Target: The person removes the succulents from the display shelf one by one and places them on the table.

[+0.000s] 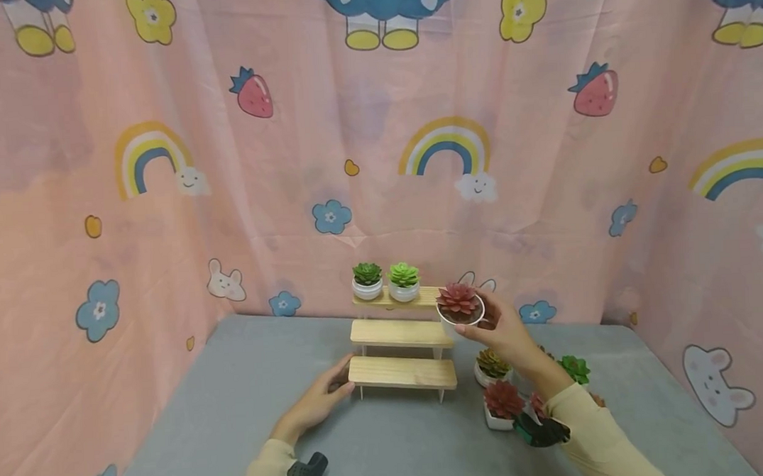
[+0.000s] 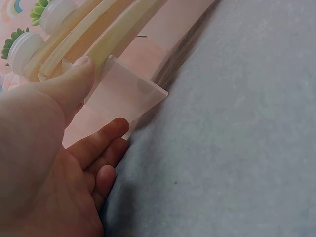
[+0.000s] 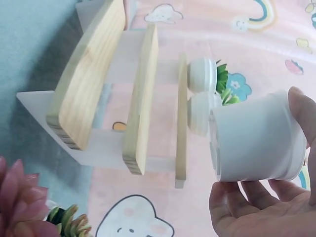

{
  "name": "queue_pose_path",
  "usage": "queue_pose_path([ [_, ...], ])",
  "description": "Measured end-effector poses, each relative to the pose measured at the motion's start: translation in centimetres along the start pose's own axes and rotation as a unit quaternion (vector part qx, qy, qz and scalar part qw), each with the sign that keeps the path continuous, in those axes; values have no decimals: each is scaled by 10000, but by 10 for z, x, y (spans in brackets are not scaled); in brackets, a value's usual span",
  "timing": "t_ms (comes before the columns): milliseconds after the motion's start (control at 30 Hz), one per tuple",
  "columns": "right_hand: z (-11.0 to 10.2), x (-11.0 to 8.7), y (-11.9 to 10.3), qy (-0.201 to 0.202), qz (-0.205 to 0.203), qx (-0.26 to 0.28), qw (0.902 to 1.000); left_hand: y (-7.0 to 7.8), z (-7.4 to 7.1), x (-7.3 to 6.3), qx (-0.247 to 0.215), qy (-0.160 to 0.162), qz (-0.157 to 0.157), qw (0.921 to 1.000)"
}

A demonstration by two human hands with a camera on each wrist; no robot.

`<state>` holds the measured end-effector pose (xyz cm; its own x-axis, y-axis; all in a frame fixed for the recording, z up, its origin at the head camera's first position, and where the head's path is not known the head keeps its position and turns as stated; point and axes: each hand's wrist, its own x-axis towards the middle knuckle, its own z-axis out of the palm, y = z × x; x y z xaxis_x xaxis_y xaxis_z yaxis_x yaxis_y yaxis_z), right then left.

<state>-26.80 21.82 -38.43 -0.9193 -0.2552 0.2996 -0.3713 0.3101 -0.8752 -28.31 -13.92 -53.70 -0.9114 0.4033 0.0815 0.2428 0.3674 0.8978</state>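
My right hand [image 1: 497,325] holds a white round pot [image 3: 259,138] with a dark red succulent [image 1: 458,300], thumb at the rim and fingers along its side. The pot is raised beside the right end of the top tier of a three-tier wooden stand [image 1: 401,370]. My left hand [image 1: 318,404] is at the left end of the lowest step, its thumb on the step's end and its other fingers by the pale side panel [image 2: 123,89]. A dark green succulent [image 1: 367,281] and a light green succulent [image 1: 404,281] stand in white pots on the top tier's left part.
Right of the stand, several potted succulents are grouped on the grey table [image 1: 247,386], among them a red one [image 1: 504,401], a yellowish one [image 1: 492,364] and a green one [image 1: 574,369]. My right forearm partly covers them. Behind the table hangs a pink patterned curtain [image 1: 375,96].
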Motion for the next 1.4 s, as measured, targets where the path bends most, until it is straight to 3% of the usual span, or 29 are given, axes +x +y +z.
queue_pose_path([
  [133, 1, -10, 1, -125, -109, 77, 9998, 0, 2, -2, -25, -16, -43, 10000],
  [633, 2, -39, 13, -375, 160, 230, 9989, 7, 1, -2, -104, 62, -70, 9999],
  [1133, -9, -71, 10, -475, 626, 480, 9958, 4, -3, 1, -99, 58, -20, 9999],
  [1400, -12, -93, 11, -366, 1299, 321, 9903, 3, -1, -1, -89, -68, -43, 9999],
])
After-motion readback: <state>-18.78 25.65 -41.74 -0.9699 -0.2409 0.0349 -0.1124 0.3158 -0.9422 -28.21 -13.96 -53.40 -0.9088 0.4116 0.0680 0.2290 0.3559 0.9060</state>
